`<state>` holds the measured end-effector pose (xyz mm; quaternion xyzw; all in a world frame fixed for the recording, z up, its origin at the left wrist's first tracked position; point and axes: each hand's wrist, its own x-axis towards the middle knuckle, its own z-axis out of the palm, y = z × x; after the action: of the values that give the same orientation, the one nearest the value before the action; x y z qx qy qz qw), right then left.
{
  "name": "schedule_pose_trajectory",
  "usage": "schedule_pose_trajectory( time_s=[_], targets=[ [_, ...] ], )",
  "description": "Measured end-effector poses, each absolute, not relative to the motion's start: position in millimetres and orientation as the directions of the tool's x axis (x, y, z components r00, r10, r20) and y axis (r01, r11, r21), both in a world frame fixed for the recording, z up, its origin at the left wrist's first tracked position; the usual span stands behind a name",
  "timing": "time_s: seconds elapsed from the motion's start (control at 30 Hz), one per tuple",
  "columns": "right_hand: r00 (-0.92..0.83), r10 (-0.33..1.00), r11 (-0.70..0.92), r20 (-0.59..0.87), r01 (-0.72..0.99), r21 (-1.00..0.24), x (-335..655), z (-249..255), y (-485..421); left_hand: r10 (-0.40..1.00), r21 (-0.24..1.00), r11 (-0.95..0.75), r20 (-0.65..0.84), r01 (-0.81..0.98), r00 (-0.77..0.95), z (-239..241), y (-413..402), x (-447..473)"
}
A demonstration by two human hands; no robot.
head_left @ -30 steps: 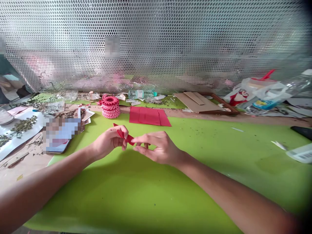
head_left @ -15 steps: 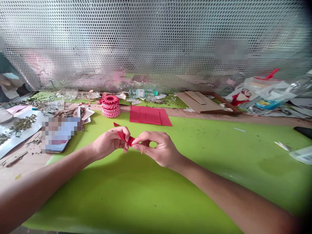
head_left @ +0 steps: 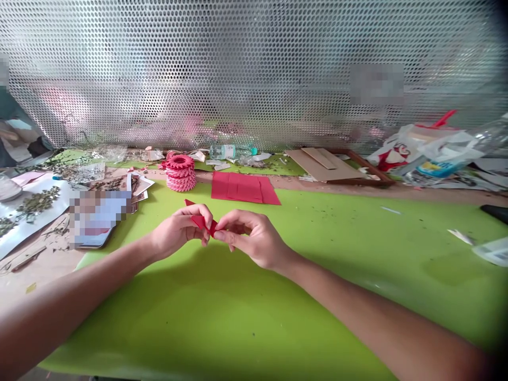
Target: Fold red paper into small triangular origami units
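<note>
A small folded piece of red paper (head_left: 199,221) is held above the green table (head_left: 222,312). My left hand (head_left: 180,230) pinches it from the left, with pointed red ends sticking out past the fingers. My right hand (head_left: 254,238) has thumb and forefinger closed on its right end; the fingers hide part of the folds. Behind the hands lies a stack of red paper sheets (head_left: 244,188). To its left stands a round red and pink stack of folded paper pieces (head_left: 181,173).
A phone (head_left: 97,222) and dried plant bits lie at the left. Along the back are a plastic bottle (head_left: 232,152), cardboard (head_left: 325,165) and plastic bags (head_left: 440,151). A perforated metal sheet (head_left: 238,69) rises behind the table. A clear plastic item (head_left: 494,251) sits at the right edge.
My right thumb and forefinger have shifted slightly on the red paper's right end, and the fingers have drawn closer together. My left hand stays almost still.
</note>
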<state>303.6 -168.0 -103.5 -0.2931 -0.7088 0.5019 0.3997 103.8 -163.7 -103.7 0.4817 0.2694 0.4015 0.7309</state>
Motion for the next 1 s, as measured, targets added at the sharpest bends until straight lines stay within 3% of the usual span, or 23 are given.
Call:
schedule_pose_trajectory(
  time_s=[0.53,0.73,0.87,1.0],
  targets=[
    [-0.488,0.864,0.117,0.125,-0.047,-0.992,303.9,-104.4,-163.6,0.872,0.956,0.168,-0.03,-0.24,0.489,-104.5,-164.5,105.2],
    [-0.393,0.911,0.108,0.128,-0.071,-0.992,303.9,-105.8,-159.4,0.852,0.996,-0.082,0.047,0.043,0.521,-104.8,-168.7,108.4],
    [-0.396,0.91,0.116,0.125,-0.046,-0.992,302.8,-108.0,-158.9,0.868,0.922,-0.285,0.131,0.264,0.479,-102.6,-173.5,111.5],
    [-0.4,0.909,0.12,0.115,-0.015,-0.993,301.7,-107.2,-159.8,0.88,0.847,-0.378,0.203,0.373,0.43,-99.7,-175.3,112.3]
  ],
)
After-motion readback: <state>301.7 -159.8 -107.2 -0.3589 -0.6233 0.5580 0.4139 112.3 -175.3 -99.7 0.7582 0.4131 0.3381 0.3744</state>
